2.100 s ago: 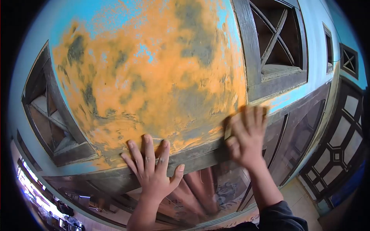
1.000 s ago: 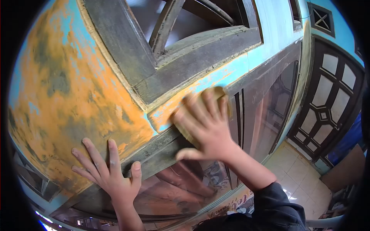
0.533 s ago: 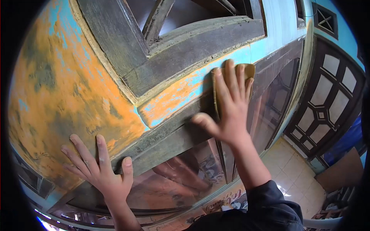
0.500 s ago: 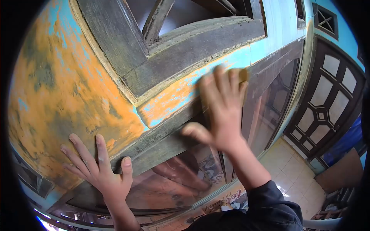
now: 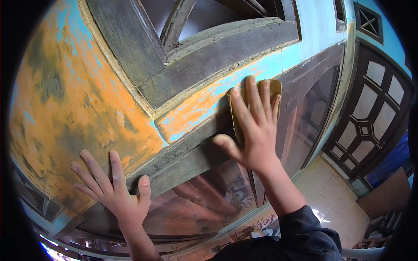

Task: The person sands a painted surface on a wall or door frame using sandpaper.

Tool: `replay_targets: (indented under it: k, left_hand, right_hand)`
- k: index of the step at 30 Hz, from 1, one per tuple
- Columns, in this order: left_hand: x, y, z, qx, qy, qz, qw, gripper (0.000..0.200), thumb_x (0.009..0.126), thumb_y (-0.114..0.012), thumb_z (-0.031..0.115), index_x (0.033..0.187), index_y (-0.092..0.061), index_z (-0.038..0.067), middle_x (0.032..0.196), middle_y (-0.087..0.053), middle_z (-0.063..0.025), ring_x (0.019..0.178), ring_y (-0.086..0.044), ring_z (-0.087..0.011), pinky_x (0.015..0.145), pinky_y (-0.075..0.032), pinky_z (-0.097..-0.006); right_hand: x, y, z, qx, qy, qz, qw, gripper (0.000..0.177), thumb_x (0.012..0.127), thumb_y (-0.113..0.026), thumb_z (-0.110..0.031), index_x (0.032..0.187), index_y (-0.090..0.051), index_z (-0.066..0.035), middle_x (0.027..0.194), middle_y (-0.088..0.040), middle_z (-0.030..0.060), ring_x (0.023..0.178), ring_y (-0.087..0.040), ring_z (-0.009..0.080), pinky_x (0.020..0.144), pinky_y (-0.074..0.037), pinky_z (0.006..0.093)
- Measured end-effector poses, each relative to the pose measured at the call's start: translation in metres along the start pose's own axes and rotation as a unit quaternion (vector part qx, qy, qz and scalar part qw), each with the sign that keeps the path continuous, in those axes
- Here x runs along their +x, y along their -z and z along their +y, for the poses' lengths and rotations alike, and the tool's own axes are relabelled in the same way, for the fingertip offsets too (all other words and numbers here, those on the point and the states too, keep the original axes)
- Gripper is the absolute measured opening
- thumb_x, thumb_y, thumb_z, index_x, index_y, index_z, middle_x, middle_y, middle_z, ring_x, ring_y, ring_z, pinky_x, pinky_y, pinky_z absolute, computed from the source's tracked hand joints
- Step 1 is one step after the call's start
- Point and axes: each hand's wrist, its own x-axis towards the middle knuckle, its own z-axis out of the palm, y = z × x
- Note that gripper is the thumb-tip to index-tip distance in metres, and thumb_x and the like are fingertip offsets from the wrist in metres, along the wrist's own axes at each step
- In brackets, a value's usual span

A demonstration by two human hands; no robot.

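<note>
My right hand (image 5: 257,126) presses a yellowish-tan sheet (image 5: 275,89), which looks like sandpaper, flat against the dark wooden frame (image 5: 183,158) and the edge of the painted strip (image 5: 191,115) above it. Its fingers are stretched over the sheet, with the thumb spread to the left. At the lower left, my left hand (image 5: 115,191) lies with fingers apart on the orange wall (image 5: 74,130) and the dark frame, holding nothing. Patches of light blue and grey show through the orange surface.
A dark wooden window frame (image 5: 217,48) stands above the strip. Reflective glass (image 5: 196,204) is below the hands. A brown door (image 5: 365,108) with pale panels is at the right, beside a tiled floor (image 5: 326,187) and a leaning brown board (image 5: 385,193).
My right hand, blurred by motion before, now shows sharply in nearly the same place, with the thumb slightly farther right and more of the sheet visible. My left hand has barely moved.
</note>
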Motion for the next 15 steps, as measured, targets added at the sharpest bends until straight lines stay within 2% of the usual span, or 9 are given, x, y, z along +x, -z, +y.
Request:
replay_targets:
  k: [1,3,5,7,9,11,13,15]
  left_hand:
    - [0.000,0.000,0.000,0.001,0.001,0.000,1.000,0.076,0.098,-0.044,0.061,0.159,-0.038,0.018,0.169,-0.018,-0.0220,0.154,-0.010,-0.0524,0.113,-0.005,-0.0788]
    - [0.000,0.000,0.001,-0.005,0.004,-0.002,1.000,0.075,0.098,-0.044,0.062,0.158,-0.040,0.018,0.168,-0.020,-0.0237,0.154,-0.010,-0.0535,0.112,-0.004,-0.0795]
    - [0.000,-0.001,0.000,-0.017,0.010,-0.002,1.000,0.072,0.099,-0.045,0.063,0.156,-0.043,0.019,0.166,-0.023,-0.0270,0.153,-0.011,-0.0557,0.111,-0.003,-0.0807]
    - [0.001,-0.001,0.001,-0.020,0.009,0.000,1.000,0.072,0.099,-0.045,0.063,0.156,-0.043,0.020,0.166,-0.023,-0.0269,0.153,-0.011,-0.0558,0.111,-0.002,-0.0808]
    - [0.000,-0.001,0.001,-0.022,0.010,0.002,1.000,0.071,0.099,-0.045,0.062,0.156,-0.043,0.020,0.166,-0.023,-0.0268,0.153,-0.011,-0.0560,0.111,-0.002,-0.0808]
    - [0.001,-0.002,0.001,-0.027,0.008,0.006,1.000,0.071,0.099,-0.044,0.062,0.156,-0.043,0.020,0.166,-0.023,-0.0268,0.152,-0.011,-0.0561,0.111,-0.001,-0.0807]
    - [0.001,-0.002,0.000,-0.021,0.006,0.003,1.000,0.071,0.099,-0.044,0.063,0.156,-0.043,0.021,0.166,-0.023,-0.0269,0.152,-0.011,-0.0562,0.111,-0.002,-0.0808]
    - [0.001,-0.002,0.000,-0.006,0.003,0.003,1.000,0.073,0.099,-0.044,0.063,0.157,-0.041,0.020,0.167,-0.022,-0.0256,0.153,-0.011,-0.0552,0.111,-0.003,-0.0806]
  right_hand:
    - [-0.001,0.001,-0.009,-0.012,0.011,-0.010,1.000,0.093,0.085,-0.063,-0.073,0.154,-0.047,-0.012,0.164,-0.031,0.0249,0.155,-0.018,0.0448,0.121,-0.007,0.0655]
    - [-0.014,-0.008,-0.034,0.027,0.086,-0.052,0.995,0.091,0.086,-0.061,-0.074,0.153,-0.048,-0.015,0.163,-0.033,0.0237,0.155,-0.020,0.0443,0.121,-0.005,0.0659]
    - [-0.015,-0.008,-0.026,0.014,0.088,-0.043,0.995,0.090,0.085,-0.062,-0.073,0.152,-0.050,-0.014,0.163,-0.034,0.0232,0.154,-0.021,0.0454,0.121,-0.006,0.0661]
    - [-0.005,0.000,-0.008,0.023,-0.002,-0.008,1.000,0.088,0.086,-0.064,-0.070,0.152,-0.050,-0.013,0.163,-0.032,0.0238,0.155,-0.019,0.0455,0.121,-0.006,0.0654]
    - [-0.006,-0.001,-0.023,0.029,0.002,-0.011,1.000,0.087,0.087,-0.063,-0.070,0.151,-0.050,-0.013,0.163,-0.033,0.0240,0.155,-0.020,0.0446,0.121,-0.006,0.0655]
    - [-0.019,-0.012,-0.042,0.030,0.085,-0.041,0.995,0.085,0.088,-0.061,-0.072,0.151,-0.052,-0.017,0.163,-0.035,0.0229,0.155,-0.021,0.0420,0.122,-0.006,0.0639]
    - [-0.013,-0.009,-0.024,0.007,0.094,-0.034,0.995,0.083,0.088,-0.062,-0.070,0.151,-0.052,-0.016,0.162,-0.035,0.0231,0.155,-0.021,0.0432,0.121,-0.009,0.0646]
    - [-0.002,0.000,-0.007,0.033,-0.002,0.009,0.999,0.082,0.088,-0.067,-0.065,0.149,-0.053,-0.012,0.163,-0.032,0.0250,0.155,-0.018,0.0468,0.120,-0.010,0.0665]
